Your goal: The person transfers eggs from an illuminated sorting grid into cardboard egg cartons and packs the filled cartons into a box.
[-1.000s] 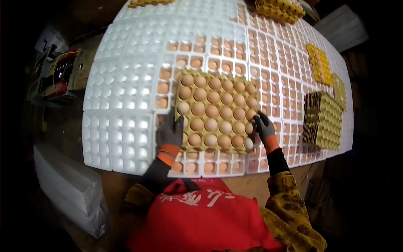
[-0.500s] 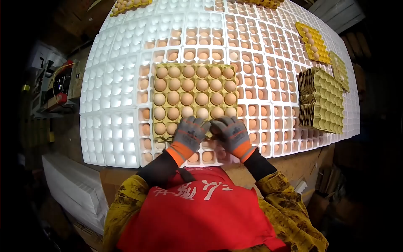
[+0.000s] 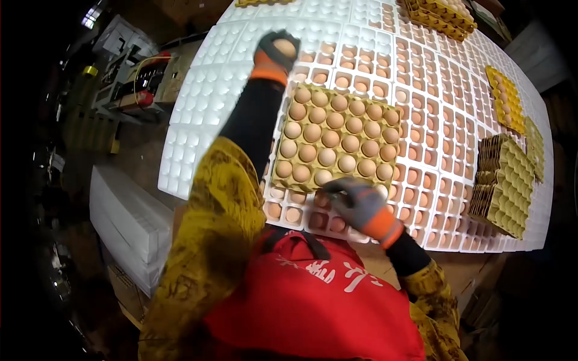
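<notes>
My left hand [image 3: 274, 57], in a grey and orange glove, is stretched far forward and closed around an egg [image 3: 285, 48] above the white foam trays [image 3: 211, 90]. A yellowish pulp tray [image 3: 337, 138] full of brown eggs lies on the foam trays in front of me. At its near edge, my right hand [image 3: 361, 204] bends its fingers over the bottom row. Thumb and fingertips are close together there, and whether they hold an egg is too blurred to tell.
Egg-filled foam cells [image 3: 421, 126] spread to the right. A stack of pulp trays [image 3: 503, 186] stands at the right, with a yellow tray [image 3: 506, 99] behind it. More egg trays [image 3: 439, 18] sit at the back. Wrapped white foam [image 3: 129, 222] lies low on the left.
My left hand has gone from the tray's near edge far forward, now with an egg in it. My right hand stays by the near edge. The camera view has shifted and tilted.
</notes>
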Demonstrator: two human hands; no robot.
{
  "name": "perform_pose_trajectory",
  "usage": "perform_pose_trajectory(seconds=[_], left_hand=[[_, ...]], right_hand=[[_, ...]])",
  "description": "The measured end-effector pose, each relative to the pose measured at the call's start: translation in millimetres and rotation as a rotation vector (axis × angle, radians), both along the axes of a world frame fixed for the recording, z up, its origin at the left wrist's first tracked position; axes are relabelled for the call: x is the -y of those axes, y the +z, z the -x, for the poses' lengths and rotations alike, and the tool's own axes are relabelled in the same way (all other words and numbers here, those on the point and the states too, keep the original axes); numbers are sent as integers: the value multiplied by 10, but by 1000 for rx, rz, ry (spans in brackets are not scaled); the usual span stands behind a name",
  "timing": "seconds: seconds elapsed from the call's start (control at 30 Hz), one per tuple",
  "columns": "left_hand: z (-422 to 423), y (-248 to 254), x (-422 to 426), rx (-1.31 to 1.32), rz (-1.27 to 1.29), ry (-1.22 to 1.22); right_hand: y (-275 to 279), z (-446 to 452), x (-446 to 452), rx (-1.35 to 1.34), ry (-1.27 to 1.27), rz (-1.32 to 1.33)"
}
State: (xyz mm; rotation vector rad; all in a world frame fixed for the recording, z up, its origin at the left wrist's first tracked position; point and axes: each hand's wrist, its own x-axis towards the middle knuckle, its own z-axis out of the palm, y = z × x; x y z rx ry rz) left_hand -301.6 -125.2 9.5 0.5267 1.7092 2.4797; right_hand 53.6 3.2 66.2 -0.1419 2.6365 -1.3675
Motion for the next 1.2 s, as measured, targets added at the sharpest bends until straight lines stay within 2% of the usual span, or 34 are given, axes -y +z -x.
perform_pose_trajectory(seconds=[0.03,0.1,0.13,0.2,0.23,0.27,0.3,0.37,0.4,0.5,0.53,0.57,0.6,0.67,0.77,0.8,0.87,0.93,0.97,1.0,1.07,1.1,1.13,1.17,1.2], left_hand=[[272,126,-54,40,-84,-53],[794,392,-72,126,-249,-155],[975,523,-44,177,-325,-200],[1143,780,-99,289,-475,-301],[860,928,-160,248,-394,-277],[875,818,-162,16,-76,-127],[881,703,-159,106,-115,-71],[449,745,-266,310,-175,-11],[207,747,-291,355,-135,1],[-527,551,-97,65,384,-231],[-767,551,-33,161,516,-304],[-1030,454,12,-10,707,-258],[-1308,350,59,-189,895,-208],[-1881,328,123,-290,936,-324],[-2351,165,87,-732,1234,-407],[-2402,96,31,-820,1281,-394],[-2507,-25,-86,-1000,1367,-356],[-2523,-103,-271,-955,1602,-430],[-2533,-104,-304,-992,1608,-401],[-2497,-87,-307,-918,1541,-432],[-2403,-1,-224,-763,1408,-491],[-2314,8,-139,-580,1147,-478],[-2269,-36,-102,-376,956,-534],[-2228,-47,-74,-177,757,-571],[-2229,-51,-73,-159,750,-587]], right_hand=[[82,73,276,-74,169,-128],[-278,117,1130,-264,528,-265],[-106,166,1332,-398,649,-65],[204,328,1460,-411,787,-128],[752,535,1177,-425,854,-260],[773,592,1040,-400,758,-167],[790,654,901,-379,663,-67],[483,608,551,-279,162,322],[466,543,192,-238,-52,394],[248,6,-673,-114,-540,499],[27,-253,-881,-106,-579,313],[-197,-497,-968,-77,-607,241],[-321,-717,-1035,-12,-523,-4],[-177,-861,-863,55,-490,-47],[-390,-786,-781,-187,-287,-480],[-521,-746,-759,-152,-262,-591],[-635,-683,-748,-83,-260,-608],[-571,-723,-765,-26,-470,-104],[-637,-716,-772,-151,-628,197],[-626,-809,-871,195,-840,857],[-599,-863,-979,-120,-783,902],[-488,-804,-1035,-111,-772,849],[-472,-748,-1129,33,-754,1102],[-454,-661,-1139,41,-726,854],[-441,-541,-1131,44,-688,608]])
